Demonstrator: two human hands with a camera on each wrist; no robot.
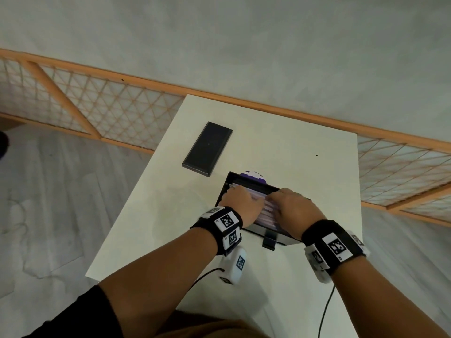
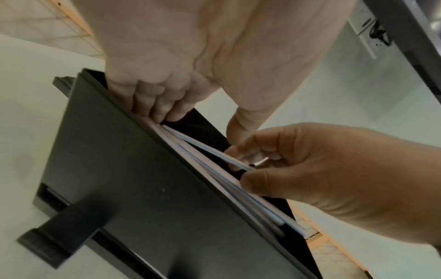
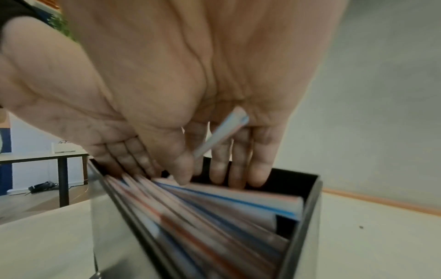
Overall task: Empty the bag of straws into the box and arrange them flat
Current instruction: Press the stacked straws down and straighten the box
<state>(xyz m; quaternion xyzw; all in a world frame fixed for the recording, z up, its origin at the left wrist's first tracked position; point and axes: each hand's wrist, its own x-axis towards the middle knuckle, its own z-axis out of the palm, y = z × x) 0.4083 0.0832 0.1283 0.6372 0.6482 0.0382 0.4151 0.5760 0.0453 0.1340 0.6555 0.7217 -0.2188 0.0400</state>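
Straws (image 1: 264, 208): lying lengthwise inside the black box (image 2: 133, 188), under both hands. Left hand (image 1: 240, 203) fingers curled down onto the straw ends at one end wall; right hand (image 1: 296, 208) pinching one loose straw (image 3: 220, 135). Box resting on white table (image 1: 292, 147), black lid (image 1: 207, 148) lying apart.

straws (image 1: 264, 206) in box (image 1: 223, 189) | lid (image 1: 207, 148) behind-left, both on table (image 1: 292, 147)
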